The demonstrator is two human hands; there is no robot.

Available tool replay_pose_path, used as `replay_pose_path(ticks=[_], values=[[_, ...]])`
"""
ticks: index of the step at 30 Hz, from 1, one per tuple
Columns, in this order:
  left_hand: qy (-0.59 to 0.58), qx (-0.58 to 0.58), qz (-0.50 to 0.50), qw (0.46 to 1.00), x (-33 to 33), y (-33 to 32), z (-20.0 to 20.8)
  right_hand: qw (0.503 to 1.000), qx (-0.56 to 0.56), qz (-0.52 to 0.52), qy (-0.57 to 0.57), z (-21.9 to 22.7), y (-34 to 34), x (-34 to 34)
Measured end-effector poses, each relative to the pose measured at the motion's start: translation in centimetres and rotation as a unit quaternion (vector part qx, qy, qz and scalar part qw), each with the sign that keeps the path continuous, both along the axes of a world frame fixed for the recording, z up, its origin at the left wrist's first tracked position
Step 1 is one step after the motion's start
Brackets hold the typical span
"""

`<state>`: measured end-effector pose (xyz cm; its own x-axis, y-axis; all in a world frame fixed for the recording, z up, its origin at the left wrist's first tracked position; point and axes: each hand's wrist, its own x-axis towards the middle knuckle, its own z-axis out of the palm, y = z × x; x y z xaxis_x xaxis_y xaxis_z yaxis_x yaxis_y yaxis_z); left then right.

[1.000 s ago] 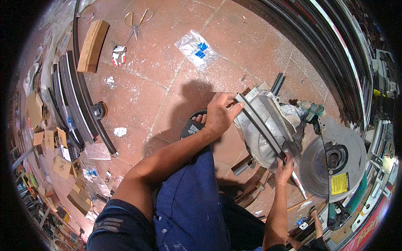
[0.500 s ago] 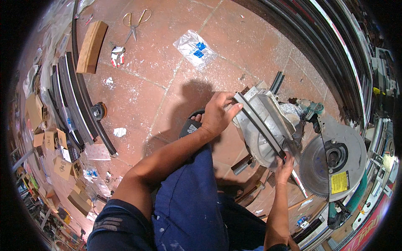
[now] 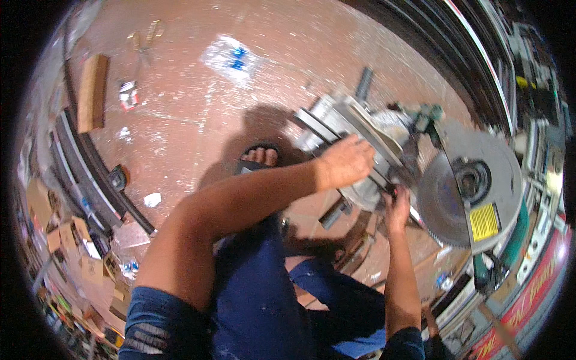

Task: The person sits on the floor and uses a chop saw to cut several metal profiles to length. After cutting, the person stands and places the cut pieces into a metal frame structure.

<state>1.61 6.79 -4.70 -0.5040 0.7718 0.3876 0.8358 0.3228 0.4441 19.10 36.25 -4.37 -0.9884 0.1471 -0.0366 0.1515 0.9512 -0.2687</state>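
the left hand (image 3: 347, 162), curled with grip hidden, lies across a dark-edged strip (image 3: 317, 126) whose lower end the right hand (image 3: 396, 207) pinches, apparently positioning it over the saw base (image 3: 359, 198), calling for steadiness near the blade (image 3: 442, 207).

Right — round grey metal circular-saw head (image 3: 499, 159). Left of it: silver metal saw base (image 3: 357, 196), long black-and-grey profile strip (image 3: 323, 129) across it. Far left: rectangular brown wooden block (image 3: 93, 93); clear-and-blue plastic bag (image 3: 231, 62) to its right. Near left — brown cardboard boxes (image 3: 74, 232). Far right: long black profiles (image 3: 435, 45).
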Motion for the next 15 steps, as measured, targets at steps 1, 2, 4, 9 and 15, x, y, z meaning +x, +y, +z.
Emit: replay_pose_path(ticks=[1, 2, 4, 9, 15], values=[[0.001, -0.019, -0.023, 1.0, 0.0, 0.9, -0.8, 1.0, 0.014, -0.011, -0.005, 0.1, -0.8, -0.5], [-0.015, -0.029, -0.042, 0.999, -0.2, 1.7, -1.2, 0.998, 0.006, -0.037, -0.042, 0.8, -1.5, -0.8], [-0.011, -0.038, -0.04, 0.998, -0.6, 2.0, -1.1, 0.996, 0.001, -0.062, -0.071, 1.6, -1.7, -0.9], [-0.007, -0.058, -0.04, 0.997, -0.8, 2.3, -1.2, 0.996, -0.015, -0.071, -0.057, 1.6, -2.3, -1.3], [-0.023, 0.002, -0.067, 0.998, -1.2, 2.4, -1.4, 0.989, -0.012, -0.145, 0.013, 3.8, -4.4, -0.4]])
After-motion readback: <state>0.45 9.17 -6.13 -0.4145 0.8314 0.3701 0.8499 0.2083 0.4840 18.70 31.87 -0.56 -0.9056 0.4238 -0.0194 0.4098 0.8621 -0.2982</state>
